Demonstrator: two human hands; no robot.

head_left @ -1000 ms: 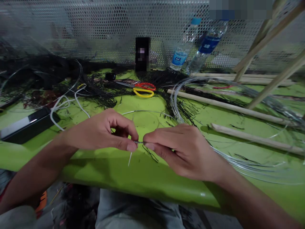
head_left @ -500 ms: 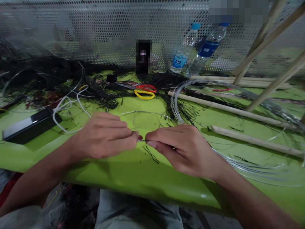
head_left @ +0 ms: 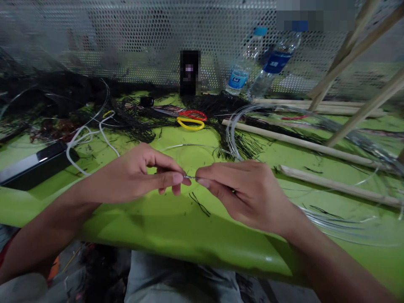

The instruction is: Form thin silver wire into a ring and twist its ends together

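A short twisted stretch of thin wire [head_left: 191,177] shows between my two hands, just above the green table. My left hand [head_left: 148,174] pinches its left end between thumb and fingers. From the other side my right hand [head_left: 243,189] grips it with thumb and forefinger. A wire loop [head_left: 189,145] curves over the table behind the hands. Dark thread scraps [head_left: 200,204] lie below the fingertips. What runs inside each grip is hidden.
Scissors [head_left: 191,120] with red and yellow handles lie beyond my hands. Coiled clear wire [head_left: 232,134] and wooden sticks [head_left: 303,145] lie to the right. Black netting [head_left: 132,122], a white cord [head_left: 105,136] and a dark box [head_left: 38,164] are left. Bottles [head_left: 238,75] stand behind.
My left hand has rolled over, so its thumb now faces me and its fingers have uncurled somewhat. The wire has risen slightly. My right hand keeps its pinch.
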